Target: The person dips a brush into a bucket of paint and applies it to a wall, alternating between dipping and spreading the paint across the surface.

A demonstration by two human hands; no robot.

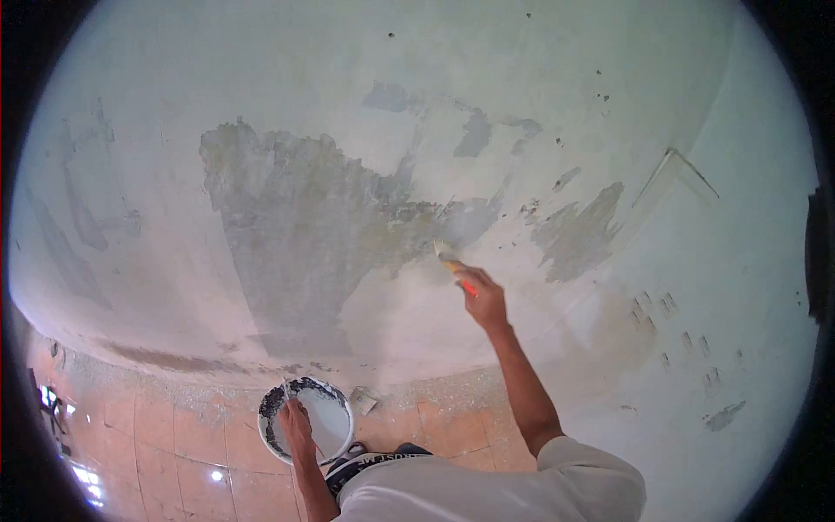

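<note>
Head view: patchy wall (pixel 304 217), tiled floor (pixel 174 444); right fingers (pixel 476 290) pinch scraper (pixel 446 256); left fingers (pixel 291 416) unclear.

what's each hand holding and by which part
Right hand grips a flat-bladed putty knife by its red handle. Left hand seems to hold the round white plaster bucket at its rim.

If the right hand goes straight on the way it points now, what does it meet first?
The wall, probably. The right hand holds a scraper pointing up-left, and its blade seems to touch the plaster beside the grey patch; depth is unclear.
</note>
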